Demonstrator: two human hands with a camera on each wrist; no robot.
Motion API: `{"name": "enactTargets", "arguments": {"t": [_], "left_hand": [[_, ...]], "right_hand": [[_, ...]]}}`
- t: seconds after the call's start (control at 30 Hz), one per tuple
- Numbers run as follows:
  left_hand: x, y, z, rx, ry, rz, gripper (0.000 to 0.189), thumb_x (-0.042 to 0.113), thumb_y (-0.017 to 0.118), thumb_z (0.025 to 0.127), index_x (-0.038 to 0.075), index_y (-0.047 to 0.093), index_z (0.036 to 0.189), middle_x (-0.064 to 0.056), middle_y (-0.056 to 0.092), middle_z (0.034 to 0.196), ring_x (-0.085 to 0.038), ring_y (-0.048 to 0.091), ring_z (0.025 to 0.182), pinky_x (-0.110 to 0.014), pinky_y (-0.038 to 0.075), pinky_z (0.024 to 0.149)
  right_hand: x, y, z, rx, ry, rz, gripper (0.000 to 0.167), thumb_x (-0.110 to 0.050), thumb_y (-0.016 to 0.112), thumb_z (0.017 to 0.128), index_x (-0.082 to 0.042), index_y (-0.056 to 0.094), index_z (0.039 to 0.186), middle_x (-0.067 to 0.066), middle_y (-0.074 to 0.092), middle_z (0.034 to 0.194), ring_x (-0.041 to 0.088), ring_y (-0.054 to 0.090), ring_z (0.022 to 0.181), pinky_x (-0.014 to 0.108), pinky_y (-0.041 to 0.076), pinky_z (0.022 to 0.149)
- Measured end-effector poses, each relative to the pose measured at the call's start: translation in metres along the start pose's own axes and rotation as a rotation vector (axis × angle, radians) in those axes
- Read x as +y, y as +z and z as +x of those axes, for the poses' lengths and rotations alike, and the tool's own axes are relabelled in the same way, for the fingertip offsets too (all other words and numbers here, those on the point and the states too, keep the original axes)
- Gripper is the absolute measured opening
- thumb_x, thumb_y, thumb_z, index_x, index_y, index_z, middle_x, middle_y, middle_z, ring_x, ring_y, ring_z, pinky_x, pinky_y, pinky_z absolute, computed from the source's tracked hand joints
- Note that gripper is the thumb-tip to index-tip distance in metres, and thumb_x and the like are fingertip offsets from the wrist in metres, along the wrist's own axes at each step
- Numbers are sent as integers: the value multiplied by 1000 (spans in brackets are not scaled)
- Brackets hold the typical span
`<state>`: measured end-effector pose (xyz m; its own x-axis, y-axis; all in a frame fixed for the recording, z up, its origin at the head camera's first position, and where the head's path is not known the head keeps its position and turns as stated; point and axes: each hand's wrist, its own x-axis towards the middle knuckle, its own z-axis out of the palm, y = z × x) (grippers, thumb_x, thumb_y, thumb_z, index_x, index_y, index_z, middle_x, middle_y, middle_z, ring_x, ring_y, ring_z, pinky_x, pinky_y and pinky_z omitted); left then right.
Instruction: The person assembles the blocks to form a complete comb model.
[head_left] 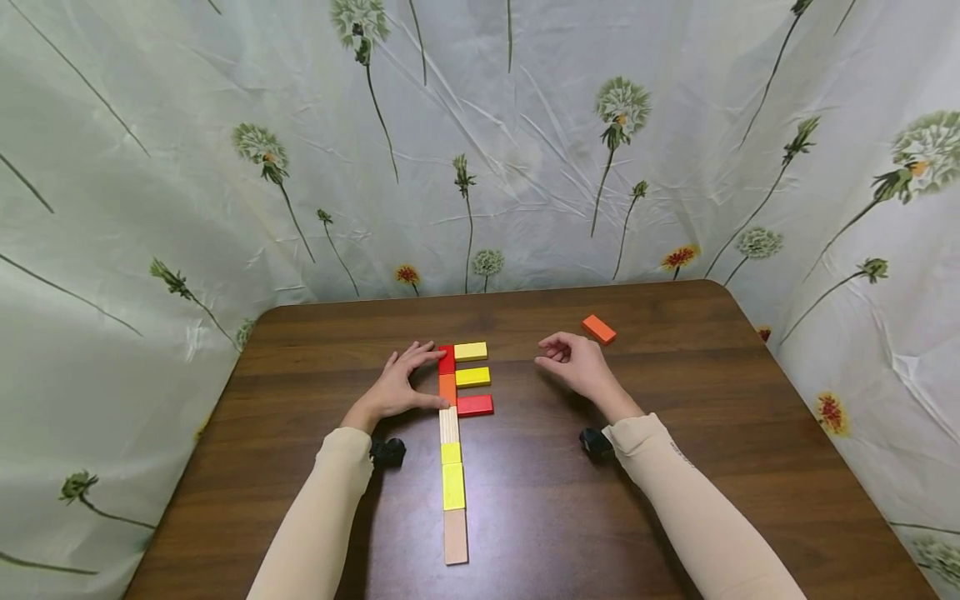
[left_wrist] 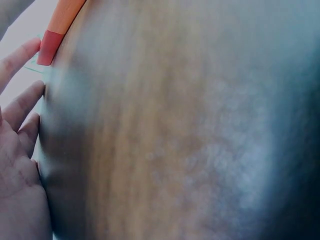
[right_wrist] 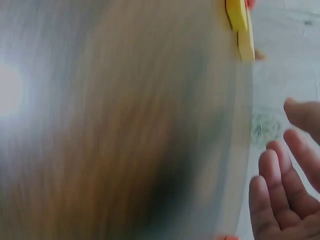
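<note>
A column of wooden blocks runs toward the person: a red block (head_left: 448, 364), an orange block (head_left: 447, 390), a pale striped block (head_left: 449, 427), two yellow blocks (head_left: 453, 487) and a plain wood block (head_left: 455, 537). From its right side stick out a pale yellow block (head_left: 471, 351), a yellow block (head_left: 473, 377) and a red side block (head_left: 476, 406). My left hand (head_left: 393, 387) has its fingers spread; the index finger touches the top red block and the thumb lies by the orange one's near end. Holding nothing, my right hand (head_left: 581, 367) hovers with loosely bent fingers.
A loose orange block (head_left: 599, 329) lies beyond the right hand, near the far edge of the brown wooden table (head_left: 540, 517). A flower-patterned curtain (head_left: 525, 167) hangs behind the table. Dark wrist cameras (head_left: 388, 452) sit below both wrists.
</note>
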<state>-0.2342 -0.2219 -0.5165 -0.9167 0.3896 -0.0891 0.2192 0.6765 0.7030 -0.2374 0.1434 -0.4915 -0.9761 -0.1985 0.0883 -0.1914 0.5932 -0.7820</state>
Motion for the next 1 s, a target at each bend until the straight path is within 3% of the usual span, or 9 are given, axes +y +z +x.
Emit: {"name": "enactTargets", "arguments": {"t": [0.2, 0.43, 0.63, 1.0], "left_hand": [[1, -1, 0, 4, 3, -7, 91, 46, 94, 78, 22, 56, 158, -13, 33, 176, -40, 13, 169, -66, -4, 134], [1, -1, 0, 2, 1, -5, 92, 46, 94, 78, 22, 55, 158, -14, 33, 176, -40, 13, 168, -66, -4, 134], [1, -1, 0, 1, -3, -4, 92, 45, 94, 78, 22, 55, 158, -14, 33, 177, -40, 12, 169, -66, -4, 134], [1, -1, 0, 1, 0, -6, 92, 46, 94, 78, 22, 55, 158, -14, 33, 176, -41, 12, 168, -67, -4, 134]], "right_hand": [[19, -24, 3, 116, 45, -76, 29, -14, 80, 96, 2, 75, 119, 19, 77, 105, 31, 72, 96, 38, 59, 87], [38, -47, 3, 157, 119, -163, 39, -15, 78, 97, 7, 69, 128, 28, 66, 118, 42, 63, 109, 56, 53, 101], [50, -57, 3, 177, 159, -176, 47, -13, 78, 97, 9, 64, 136, 31, 61, 126, 45, 58, 116, 59, 48, 106], [63, -66, 4, 164, 202, -191, 51, -17, 78, 98, 13, 62, 136, 33, 64, 124, 45, 60, 113, 60, 45, 109]]}}
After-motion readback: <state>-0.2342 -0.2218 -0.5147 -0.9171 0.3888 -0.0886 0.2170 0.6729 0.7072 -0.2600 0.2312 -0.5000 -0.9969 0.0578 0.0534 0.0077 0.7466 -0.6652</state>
